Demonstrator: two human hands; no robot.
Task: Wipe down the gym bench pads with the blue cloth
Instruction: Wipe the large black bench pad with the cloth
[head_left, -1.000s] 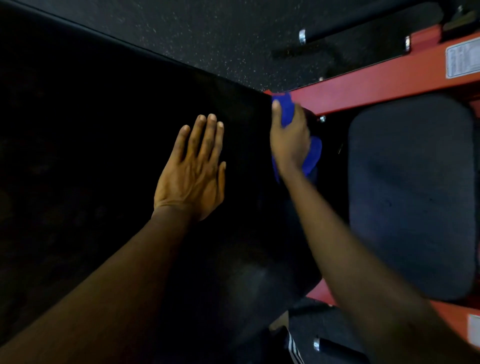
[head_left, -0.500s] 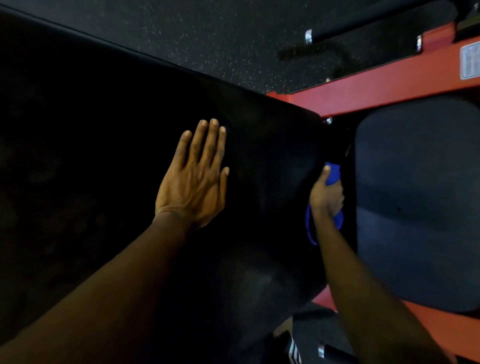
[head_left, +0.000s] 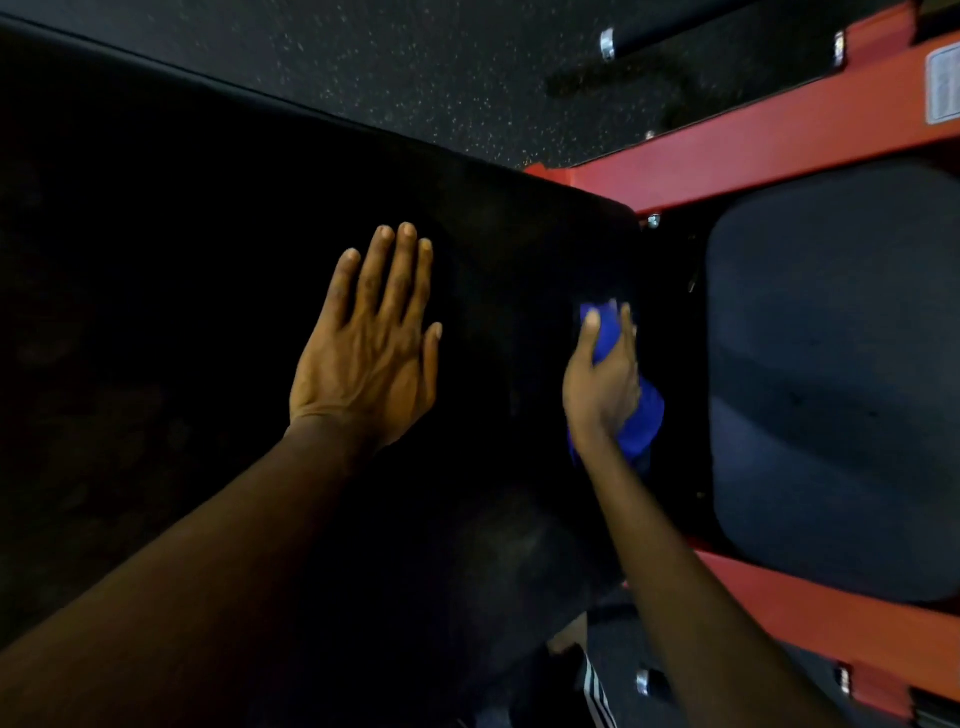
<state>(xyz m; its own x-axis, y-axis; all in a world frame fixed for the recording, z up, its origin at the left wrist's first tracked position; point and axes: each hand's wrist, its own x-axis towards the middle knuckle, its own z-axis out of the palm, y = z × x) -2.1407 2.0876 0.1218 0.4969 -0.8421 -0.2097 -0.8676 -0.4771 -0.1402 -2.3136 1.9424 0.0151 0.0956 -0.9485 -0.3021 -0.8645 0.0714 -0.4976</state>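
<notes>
Head view, looking down: the right hand (head_left: 602, 384) grips the blue cloth (head_left: 643, 422), thumb on one side and fingers curled over the other, so the fabric is bunched in the palm. A fold of blue shows between thumb and forefinger, and more of it bulges out below the hand on its right side. The cloth is pressed against the right-hand end of the large black bench pad (head_left: 208, 270), at the edge where this pad meets the dark gap before the next one.

On the same pad, well to the left of the cloth, the left hand (head_left: 369, 353) lies palm down, fingers straight and close together, holding nothing.

Across the gap sits a second, greyer seat pad (head_left: 831, 389) with rounded corners. A red steel frame (head_left: 753, 150) runs along its far side and near side; a small bolt (head_left: 653, 221) shows near the corner of the black pad, and a white label (head_left: 943, 88) is stuck on the frame at the far right. Black speckled flooring (head_left: 415, 78) fills the top. A dark trouser leg with white stripes (head_left: 592, 691) shows at the bottom.
</notes>
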